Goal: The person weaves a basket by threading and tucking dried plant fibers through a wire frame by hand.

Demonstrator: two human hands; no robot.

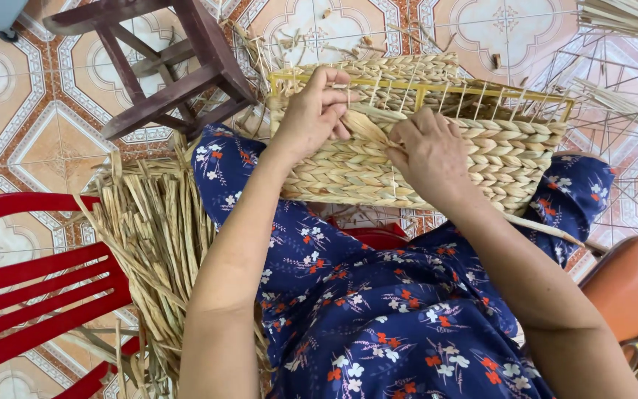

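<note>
Closest to the camera, bottom middle of the frame, is the person's lap in a dark blue floral dress (378, 310), both bare forearms running up from it. Lower left there's a red slatted plastic chair (31, 288), and a big bundle of dried straw strands (149, 236) lies between it and the left knee. At the lower right edge, part of an orange seat (629, 284).

Up on the knees, center frame, sits a half-woven straw basket (481, 155), braided rows wrapped round a yellow wire frame (422, 92) whose bare uprights stick out at the top. The left hand (311, 114) is curled over the basket's upper left corner, fingers hooked over the rim wire and gripping it. The right hand (426, 151) rests on the basket's front just right of it, fingers closed, pinching a flat straw strand (367, 125) that runs between the two hands.

Further out, upper left, a dark wooden stool (164, 66) stands on the patterned tile floor (16, 96). More loose straw (629, 18) is in the upper right corner.
</note>
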